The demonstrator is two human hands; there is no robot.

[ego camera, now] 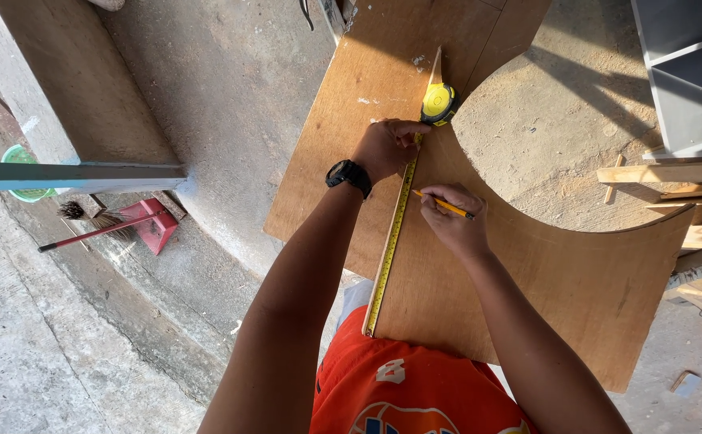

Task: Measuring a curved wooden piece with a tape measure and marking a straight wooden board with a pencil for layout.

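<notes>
A brown plywood sheet (576, 281) with a large round cut-out lies in front of me. A yellow tape measure blade (389, 249) runs along it from my body to its yellow case (438, 103). My left hand (389, 147), with a black watch on the wrist, presses the tape down near the case. My right hand (453, 219) grips a yellow pencil (446, 206) with its tip against the plywood just right of the tape.
A red dustpan (152, 224) and a brush with a red handle (94, 231) lie on the concrete floor at left, near a green bucket (20, 156). Wood strips (664, 173) and a grey cabinet (688, 72) stand at right.
</notes>
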